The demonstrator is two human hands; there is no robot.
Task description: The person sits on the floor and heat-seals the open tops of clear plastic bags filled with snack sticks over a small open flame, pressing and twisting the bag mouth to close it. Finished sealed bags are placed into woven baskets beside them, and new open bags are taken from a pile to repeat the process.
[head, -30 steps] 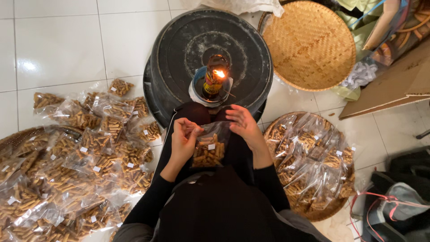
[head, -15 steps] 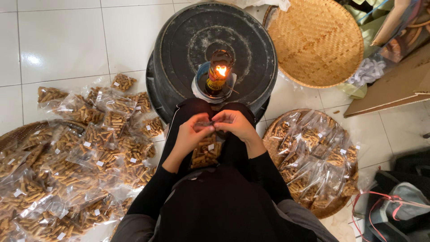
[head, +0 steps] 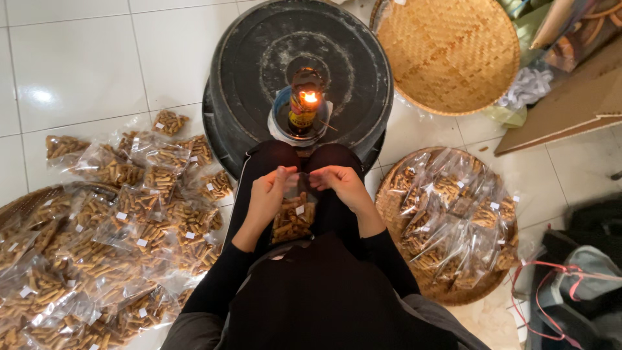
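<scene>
A small clear plastic bag of brown snack sticks (head: 293,217) hangs over my lap, its top edge pinched between both hands. My left hand (head: 270,196) grips the bag's left top corner. My right hand (head: 343,186) grips the right top corner, fingers close to the left hand's. Just beyond them a small bottle lamp with a lit flame (head: 305,107) stands in a dish on an upturned black tub (head: 259,58). My knees in black cloth touch the tub's near side.
A heap of filled snack bags (head: 110,227) covers the white tiled floor at left. A woven tray (head: 395,194) at right holds more filled bags. An empty round woven tray (head: 449,52) lies at the far right, with cardboard (head: 570,104) and bags beside it.
My hands have drawn together at the bag's top and moved a little toward the flame. The bag hangs lower between them.
</scene>
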